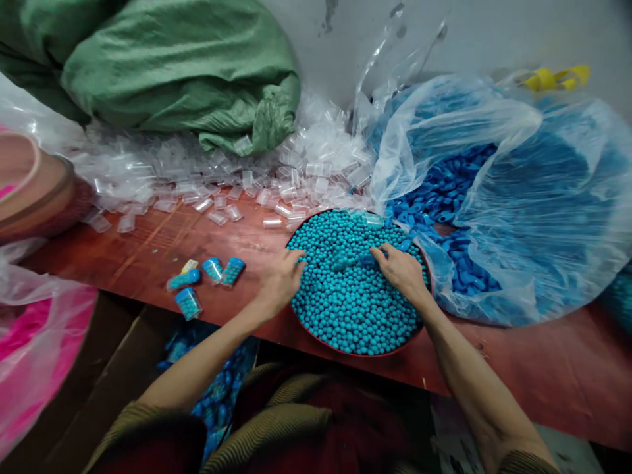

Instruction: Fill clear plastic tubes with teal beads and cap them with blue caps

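A round red-rimmed basin [365, 354] full of small teal beads [355, 303] stands at the table's front edge. My left hand [284, 280] is at its left rim, fingers bent and apart, with nothing visible in them. Over the right part of the beads, my right hand [399, 266] pinches the blue end of a small clear container [350, 260] that lies on its side on the beads. Another clear cup [372, 220] rests on the beads near the back rim. Several bead-filled containers with blue caps [188, 303] lie on the table to the left.
Many clear empty cups [316, 171] are heaped behind the basin, beneath a green sack [182, 72]. An open plastic bag [553, 217] of blue caps [469, 263] is at right. Pink tubs [29, 191] stand far left. A box below holds blue items [217, 401].
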A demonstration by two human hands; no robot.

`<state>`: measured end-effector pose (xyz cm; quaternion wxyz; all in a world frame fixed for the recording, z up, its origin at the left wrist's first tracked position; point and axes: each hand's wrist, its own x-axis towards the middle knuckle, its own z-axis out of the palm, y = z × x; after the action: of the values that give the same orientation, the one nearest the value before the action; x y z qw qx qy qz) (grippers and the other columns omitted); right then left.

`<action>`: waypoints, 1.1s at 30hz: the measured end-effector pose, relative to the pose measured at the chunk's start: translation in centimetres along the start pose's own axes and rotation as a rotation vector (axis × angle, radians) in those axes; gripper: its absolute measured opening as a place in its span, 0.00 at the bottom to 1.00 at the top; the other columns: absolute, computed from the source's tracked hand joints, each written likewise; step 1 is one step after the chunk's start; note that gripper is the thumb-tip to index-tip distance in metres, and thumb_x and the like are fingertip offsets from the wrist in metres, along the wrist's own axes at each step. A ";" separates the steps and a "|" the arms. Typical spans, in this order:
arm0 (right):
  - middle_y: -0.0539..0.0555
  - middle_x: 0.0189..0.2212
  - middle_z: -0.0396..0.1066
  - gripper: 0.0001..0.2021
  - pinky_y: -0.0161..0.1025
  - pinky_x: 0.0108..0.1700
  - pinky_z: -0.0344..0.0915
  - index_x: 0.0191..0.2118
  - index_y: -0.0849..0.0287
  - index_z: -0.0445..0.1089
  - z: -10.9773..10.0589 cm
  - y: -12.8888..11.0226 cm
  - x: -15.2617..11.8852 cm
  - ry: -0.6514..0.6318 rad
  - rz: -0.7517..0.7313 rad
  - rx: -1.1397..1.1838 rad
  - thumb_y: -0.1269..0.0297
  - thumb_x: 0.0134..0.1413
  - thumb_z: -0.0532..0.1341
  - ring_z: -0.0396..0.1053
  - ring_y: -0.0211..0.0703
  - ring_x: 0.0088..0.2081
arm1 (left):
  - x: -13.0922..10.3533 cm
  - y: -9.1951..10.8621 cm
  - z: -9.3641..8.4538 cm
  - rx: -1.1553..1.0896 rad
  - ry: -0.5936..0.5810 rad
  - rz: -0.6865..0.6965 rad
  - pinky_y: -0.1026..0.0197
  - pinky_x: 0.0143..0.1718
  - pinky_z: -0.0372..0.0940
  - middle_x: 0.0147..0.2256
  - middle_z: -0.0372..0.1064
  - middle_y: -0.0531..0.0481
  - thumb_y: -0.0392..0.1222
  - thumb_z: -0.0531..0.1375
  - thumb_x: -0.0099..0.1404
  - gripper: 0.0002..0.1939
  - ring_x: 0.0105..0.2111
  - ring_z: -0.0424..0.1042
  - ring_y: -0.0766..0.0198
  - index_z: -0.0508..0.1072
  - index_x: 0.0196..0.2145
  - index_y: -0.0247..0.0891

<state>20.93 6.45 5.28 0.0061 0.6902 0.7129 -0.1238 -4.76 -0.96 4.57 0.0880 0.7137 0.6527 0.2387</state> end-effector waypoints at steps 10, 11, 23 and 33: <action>0.56 0.34 0.73 0.18 0.41 0.39 0.66 0.51 0.61 0.65 3.0 1.8 -0.6 0.118 -0.376 0.384 0.62 0.54 0.57 0.71 0.47 0.34 | 2.3 5.1 4.6 0.070 -0.250 0.030 0.61 0.36 0.63 0.41 0.67 0.49 0.43 0.57 0.64 0.13 0.40 0.70 0.59 0.67 0.46 0.42; 0.57 0.35 0.73 0.15 0.42 0.40 0.66 0.47 0.60 0.67 3.3 1.8 -0.5 0.126 -0.421 0.387 0.63 0.54 0.56 0.70 0.47 0.36 | 2.3 5.1 4.7 0.076 -0.247 0.022 0.61 0.36 0.63 0.40 0.67 0.49 0.43 0.56 0.64 0.12 0.40 0.70 0.59 0.67 0.45 0.42; 0.61 0.40 0.74 0.16 0.46 0.45 0.67 0.49 0.61 0.66 1.7 0.1 -1.6 0.114 -0.444 0.489 0.63 0.57 0.54 0.72 0.52 0.43 | 2.6 4.6 3.5 -0.251 -0.216 0.044 0.58 0.40 0.63 0.34 0.68 0.48 0.37 0.52 0.63 0.08 0.36 0.69 0.59 0.63 0.41 0.38; 0.60 0.49 0.72 0.18 0.47 0.51 0.65 0.52 0.60 0.68 0.9 -1.2 -2.8 0.106 -0.518 0.441 0.65 0.58 0.52 0.70 0.49 0.49 | 2.9 3.9 4.3 -0.851 -0.417 -0.162 0.66 0.26 0.58 0.25 0.56 0.58 0.38 0.50 0.62 0.02 0.24 0.60 0.69 0.57 0.34 0.39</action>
<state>19.71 3.51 5.15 -0.2117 0.4763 0.8201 -0.2363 0.79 2.14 3.16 0.5196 0.5937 0.5189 0.3291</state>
